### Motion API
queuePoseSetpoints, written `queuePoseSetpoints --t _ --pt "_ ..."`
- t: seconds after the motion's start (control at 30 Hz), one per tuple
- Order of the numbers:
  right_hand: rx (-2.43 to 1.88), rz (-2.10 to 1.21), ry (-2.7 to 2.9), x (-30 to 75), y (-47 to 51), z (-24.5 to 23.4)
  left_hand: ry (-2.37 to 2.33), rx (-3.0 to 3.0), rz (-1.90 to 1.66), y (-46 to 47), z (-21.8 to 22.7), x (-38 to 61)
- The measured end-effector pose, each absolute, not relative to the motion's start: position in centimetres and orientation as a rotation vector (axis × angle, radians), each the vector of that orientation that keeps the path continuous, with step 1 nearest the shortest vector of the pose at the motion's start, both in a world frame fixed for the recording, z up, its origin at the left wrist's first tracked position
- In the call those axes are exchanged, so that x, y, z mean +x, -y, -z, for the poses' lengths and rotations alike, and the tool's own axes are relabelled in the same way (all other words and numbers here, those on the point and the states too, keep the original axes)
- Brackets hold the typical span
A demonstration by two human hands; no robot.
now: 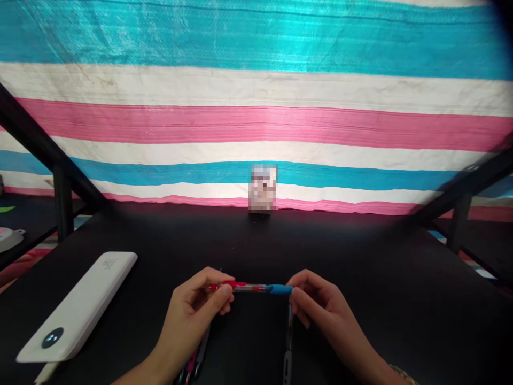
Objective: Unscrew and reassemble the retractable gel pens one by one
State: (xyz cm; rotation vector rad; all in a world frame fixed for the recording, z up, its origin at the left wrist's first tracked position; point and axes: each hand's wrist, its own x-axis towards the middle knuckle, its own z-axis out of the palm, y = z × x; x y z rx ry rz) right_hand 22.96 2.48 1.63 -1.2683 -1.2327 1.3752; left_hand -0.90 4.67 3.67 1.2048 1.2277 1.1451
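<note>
While both hands worked low over the black bench (360,256), 1 pen (256,288) was held level between them, just above the surface and near the front edge.

Left hand (192,315): grip pinched on the pen's red end, thumb under, fingers over. Several more pens (196,361) showed below this palm; whether the same hand held them or they lay on the bench, cannot tell.

Right hand (324,315): grip pinched on the blue end with the fingertips. A dark slim piece (288,342) ran down from under these fingers toward the camera; its nature was unclear.

Step in hand, judged: a 2-ended hold on the pen, clear barrel exposed between the pinches. Any further handling would call for a firm pinch at each end, since nothing else carried the pen.

Containers: none made out. Loose items only: 1 white power bank (80,305) flat on the bench, well left of the hands; 1 small blurred object (262,188) at the bench's far edge against the striped tarp (256,123).
</note>
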Motion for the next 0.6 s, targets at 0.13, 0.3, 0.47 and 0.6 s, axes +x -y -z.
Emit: queuePoseSetpoints --t 0.13,0.3,0.47,0.6 --pt "-1.181 -1.466 1.14 23.03 -2.66 -1.39 -1.233 1.2 -1.137 -4.71 -3.76 -0.91" --pt "-1.191 -1.477 1.132 22.94 -2.75 -1.6 -1.241 1.195 -1.128 -4.69 -3.72 -0.97" --pt "-1.184 -1.356 1.061 23.27 -2.53 -1.55 -1.229 1.185 -1.157 -4.88 -3.56 -1.15" --pt "-1.143 -1.296 0.962 23.6 -2.37 -0.98 -1.201 1.152 -1.175 -5.13 -3.02 -1.62"
